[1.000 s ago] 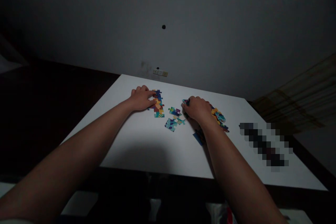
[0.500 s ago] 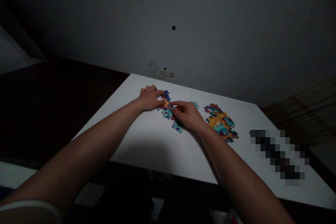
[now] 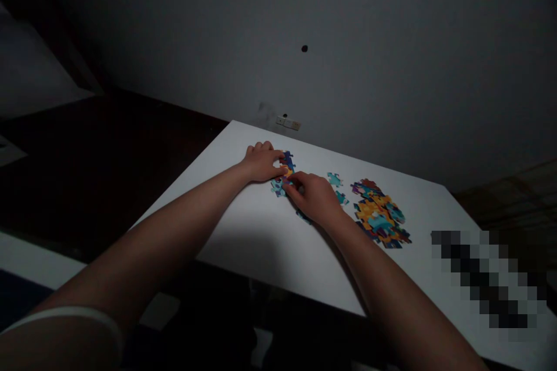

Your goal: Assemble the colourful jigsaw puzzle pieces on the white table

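Room: dim, with a grey wall [image 3: 348,69] carrying a small wall plate [image 3: 288,122] low down, just behind the white tabletop [image 3: 270,255].
Far right of tabletop: a pixelated patch [image 3: 483,278] hides whatever lies there.
Arms: left forearm [image 3: 165,243] and right forearm [image 3: 391,278] reach in from the lower corners and converge, wrists low.
Pile: a flat mass of multicoloured jigsaw pieces [image 3: 378,214] lies right of the right hand, untouched.
Strip: a narrow run of jigsaw pieces [image 3: 288,163] sits between both hands.
Left hand [image 3: 261,162]: fingers curled, tips pressing the strip's left edge, apparently pinning it steady.
Right hand [image 3: 313,200]: fingers bunched at the strip's lower end; any pinched piece is hidden.
Strays: two teal jigsaw pieces [image 3: 334,179] lie just beyond the right hand.
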Available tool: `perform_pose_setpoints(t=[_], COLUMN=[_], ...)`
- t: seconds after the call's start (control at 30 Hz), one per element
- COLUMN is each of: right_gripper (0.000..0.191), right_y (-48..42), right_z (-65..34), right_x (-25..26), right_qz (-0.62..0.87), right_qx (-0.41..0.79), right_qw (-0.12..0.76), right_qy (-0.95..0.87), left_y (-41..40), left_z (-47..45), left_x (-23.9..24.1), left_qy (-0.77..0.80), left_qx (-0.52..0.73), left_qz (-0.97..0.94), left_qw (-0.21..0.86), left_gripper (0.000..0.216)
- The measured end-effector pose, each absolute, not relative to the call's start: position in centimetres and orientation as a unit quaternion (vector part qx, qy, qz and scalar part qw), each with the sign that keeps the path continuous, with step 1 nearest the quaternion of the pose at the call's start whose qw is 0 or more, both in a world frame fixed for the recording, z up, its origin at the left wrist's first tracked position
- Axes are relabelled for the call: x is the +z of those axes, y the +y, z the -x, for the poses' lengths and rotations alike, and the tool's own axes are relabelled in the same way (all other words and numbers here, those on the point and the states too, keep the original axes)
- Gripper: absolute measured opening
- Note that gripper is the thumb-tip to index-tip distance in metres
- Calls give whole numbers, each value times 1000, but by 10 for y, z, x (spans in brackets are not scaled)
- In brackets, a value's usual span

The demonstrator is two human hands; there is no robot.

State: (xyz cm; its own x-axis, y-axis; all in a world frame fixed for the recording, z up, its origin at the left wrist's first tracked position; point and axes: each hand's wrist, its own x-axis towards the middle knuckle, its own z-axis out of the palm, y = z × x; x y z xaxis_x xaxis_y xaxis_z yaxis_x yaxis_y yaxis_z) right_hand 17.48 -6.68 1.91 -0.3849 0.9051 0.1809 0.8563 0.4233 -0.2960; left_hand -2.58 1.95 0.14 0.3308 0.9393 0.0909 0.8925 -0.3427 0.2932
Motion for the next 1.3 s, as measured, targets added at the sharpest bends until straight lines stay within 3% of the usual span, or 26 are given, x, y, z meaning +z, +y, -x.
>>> perform_pose_setpoints(t=[0.4, 1.03, 1.3], right_gripper=[33, 26, 37], right_y=[-70, -74, -73], right_z=[-180, -174, -200], right_x=[19, 17, 63], right_qz=[401, 399, 428], right_qx=[37, 37, 5], right_qw=[158, 145, 107], right_qy=[-902, -905, -897], left_y=[15, 22, 31], left_z=[25, 24, 24], left_x=[3, 0, -3], left_qy=[574, 584, 583], left_qx=[128, 134, 115], left_qz=[-804, -797, -802], left_qw=[86, 81, 65], left_gripper=[64, 66, 70])
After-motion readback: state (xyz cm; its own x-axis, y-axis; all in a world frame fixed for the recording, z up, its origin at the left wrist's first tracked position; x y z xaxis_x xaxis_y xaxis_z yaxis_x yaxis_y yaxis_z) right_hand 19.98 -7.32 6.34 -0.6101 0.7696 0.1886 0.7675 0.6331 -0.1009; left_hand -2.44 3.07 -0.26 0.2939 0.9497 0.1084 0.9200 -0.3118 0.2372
